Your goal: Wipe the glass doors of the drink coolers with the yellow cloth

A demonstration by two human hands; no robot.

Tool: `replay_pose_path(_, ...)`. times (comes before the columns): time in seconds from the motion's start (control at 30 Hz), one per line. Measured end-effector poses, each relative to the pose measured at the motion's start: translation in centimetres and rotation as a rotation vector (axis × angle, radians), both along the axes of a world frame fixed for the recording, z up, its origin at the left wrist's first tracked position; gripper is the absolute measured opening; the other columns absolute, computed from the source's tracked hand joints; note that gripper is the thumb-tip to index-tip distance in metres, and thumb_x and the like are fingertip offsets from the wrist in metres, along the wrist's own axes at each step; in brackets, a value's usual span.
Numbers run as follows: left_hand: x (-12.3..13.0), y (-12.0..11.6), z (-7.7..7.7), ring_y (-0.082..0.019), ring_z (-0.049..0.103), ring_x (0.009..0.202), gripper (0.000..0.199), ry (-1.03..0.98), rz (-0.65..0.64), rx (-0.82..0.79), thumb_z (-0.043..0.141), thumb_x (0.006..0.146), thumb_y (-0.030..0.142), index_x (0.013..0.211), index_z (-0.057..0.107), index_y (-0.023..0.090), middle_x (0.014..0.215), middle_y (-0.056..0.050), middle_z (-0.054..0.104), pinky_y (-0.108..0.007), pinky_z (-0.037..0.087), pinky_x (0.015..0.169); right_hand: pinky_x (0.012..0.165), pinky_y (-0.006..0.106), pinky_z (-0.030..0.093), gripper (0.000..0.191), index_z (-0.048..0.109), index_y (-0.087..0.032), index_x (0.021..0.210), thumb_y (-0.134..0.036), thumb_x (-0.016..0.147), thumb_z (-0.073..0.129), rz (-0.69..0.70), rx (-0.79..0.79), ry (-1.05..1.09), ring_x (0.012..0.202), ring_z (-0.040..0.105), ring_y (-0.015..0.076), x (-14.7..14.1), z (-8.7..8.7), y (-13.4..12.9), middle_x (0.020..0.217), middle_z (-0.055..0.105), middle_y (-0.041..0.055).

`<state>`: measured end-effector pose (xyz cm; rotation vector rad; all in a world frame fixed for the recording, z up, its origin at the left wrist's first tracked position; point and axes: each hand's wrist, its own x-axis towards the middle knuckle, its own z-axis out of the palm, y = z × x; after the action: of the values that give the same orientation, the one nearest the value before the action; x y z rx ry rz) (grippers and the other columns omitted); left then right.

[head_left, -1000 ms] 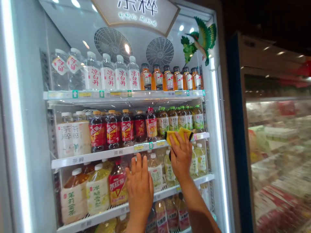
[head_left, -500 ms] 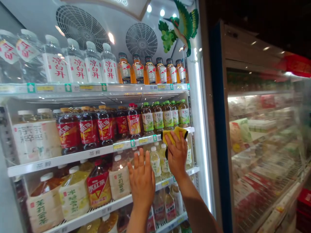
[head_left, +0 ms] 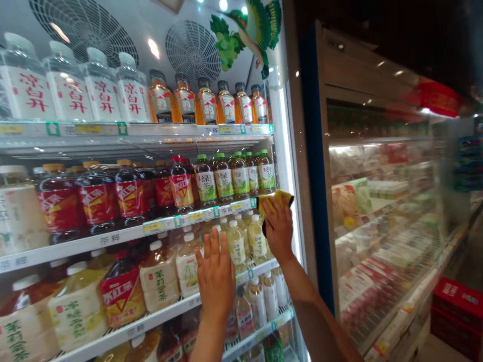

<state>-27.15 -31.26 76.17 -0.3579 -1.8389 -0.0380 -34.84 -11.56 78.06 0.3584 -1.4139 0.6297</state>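
My right hand (head_left: 278,231) presses a yellow cloth (head_left: 263,203) with black edging against the glass door of a drinks cooler, close to the right side of the frame. The cloth is bunched under my fingers, and part of it is hidden by them. Lower and to the left, my left hand (head_left: 216,281) is raised with its fingers stretched out, palm toward the glass; whether it touches cannot be told. Behind the door, green tea bottles (head_left: 225,178) stand above the cloth's level, and pale yellow bottles (head_left: 237,244) stand between my hands.
Shelves hold water bottles (head_left: 68,83), amber bottles (head_left: 206,103) and red-labelled tea bottles (head_left: 130,193). A kingfisher sticker (head_left: 260,30) is at the top of the glass. To the right stand a second refrigerated case (head_left: 377,221) and red boxes (head_left: 456,314) on the floor.
The view has turned to the right, so the shelves shift left. My right hand and the cloth have moved right across the glass toward the door's edge. My left hand stays raised and spread.
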Motion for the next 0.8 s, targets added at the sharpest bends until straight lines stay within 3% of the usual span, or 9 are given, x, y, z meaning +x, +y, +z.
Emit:
replay_pose_path(0.1, -0.3, 0.8, -0.3, -0.031, 0.015, 0.156, 0.087, 0.005, -0.008, 0.002, 0.051, 0.096, 0.007, 0.164, 0.002, 0.026, 0.168, -0.014, 0.020, -0.063, 0.020, 0.126, 0.121, 0.052, 0.037, 0.057, 0.055, -0.035, 0.146, -0.006, 0.098, 0.046, 0.013, 0.154, -0.045, 0.155, 0.029, 0.0236, 0.6, -3.5, 0.3, 0.150, 0.058, 0.0016)
replay_pose_path(0.17, -0.5, 1.2, -0.3, -0.030, 0.014, 0.156, 0.087, -0.002, -0.020, -0.008, 0.051, 0.095, 0.006, 0.164, 0.002, 0.026, 0.168, -0.013, 0.020, -0.062, 0.018, 0.127, 0.120, 0.051, 0.038, 0.056, 0.058, -0.034, 0.144, -0.004, 0.098, 0.045, 0.008, 0.150, -0.017, 0.154, 0.031, 0.0228, 0.4, -4.9, 1.7, 0.147, 0.061, 0.0021)
replay_pose_path(0.23, -0.6, 1.5, -0.2, -0.029, 0.012, 0.157, 0.087, -0.016, -0.040, -0.024, 0.050, 0.095, 0.006, 0.164, 0.002, 0.026, 0.168, -0.012, 0.020, -0.061, 0.016, 0.128, 0.120, 0.052, 0.038, 0.054, 0.059, -0.032, 0.143, -0.006, 0.099, 0.043, -0.002, 0.095, 0.005, 0.154, 0.032, 0.0233, -0.3, -4.4, 3.2, 0.146, 0.062, 0.0035)
replay_pose_path(0.4, -1.3, 2.9, 0.1, -0.028, 0.012, 0.157, 0.087, -0.002, -0.063, -0.030, 0.050, 0.094, 0.005, 0.165, 0.003, 0.025, 0.168, -0.013, 0.022, -0.060, 0.014, 0.128, 0.122, 0.056, 0.034, 0.046, 0.055, -0.029, 0.147, -0.019, 0.103, 0.047, -0.043, -0.042, -0.004, 0.155, 0.030, 0.0261, -1.4, -0.1, 4.3, 0.150, 0.058, 0.0067)
replay_pose_path(0.47, -1.5, 3.5, -0.1, -0.027, 0.013, 0.157, 0.088, 0.019, -0.064, -0.031, 0.050, 0.094, 0.004, 0.165, 0.002, 0.025, 0.167, -0.013, 0.026, -0.060, 0.014, 0.128, 0.122, 0.052, 0.035, 0.047, 0.054, -0.029, 0.147, -0.019, 0.102, 0.048, -0.041, 0.017, -0.020, 0.155, 0.029, 0.0255, -1.1, -0.8, 4.2, 0.150, 0.058, 0.0056)
replay_pose_path(0.57, -1.7, 4.2, -0.6, -0.027, 0.014, 0.157, 0.087, 0.025, -0.069, -0.033, 0.049, 0.094, 0.003, 0.165, 0.003, 0.026, 0.166, -0.013, 0.028, -0.060, 0.015, 0.128, 0.119, 0.049, 0.039, 0.049, 0.057, -0.032, 0.144, -0.011, 0.101, 0.045, -0.027, 0.189, -0.056, 0.154, 0.032, 0.0233, -0.5, -4.0, 5.1, 0.147, 0.061, 0.0019)
replay_pose_path(0.63, -1.8, 4.5, -0.9, -0.027, 0.015, 0.157, 0.087, 0.019, -0.073, -0.025, 0.049, 0.095, 0.003, 0.165, 0.003, 0.027, 0.166, -0.013, 0.028, -0.061, 0.014, 0.128, 0.118, 0.049, 0.040, 0.051, 0.058, -0.031, 0.143, -0.008, 0.100, 0.043, -0.033, 0.192, -0.046, 0.153, 0.034, 0.0234, -0.6, -4.8, 6.4, 0.145, 0.062, 0.0025)
replay_pose_path(0.8, -2.3, 5.3, -0.9, -0.027, 0.016, 0.157, 0.086, 0.001, -0.104, -0.023, 0.048, 0.096, 0.005, 0.164, 0.002, 0.029, 0.166, -0.012, 0.028, -0.061, 0.014, 0.128, 0.123, 0.055, 0.034, 0.051, 0.052, -0.031, 0.150, -0.017, 0.102, 0.043, -0.036, 0.025, -0.073, 0.155, 0.028, 0.0258, -1.7, -1.1, 7.5, 0.152, 0.056, 0.0038)
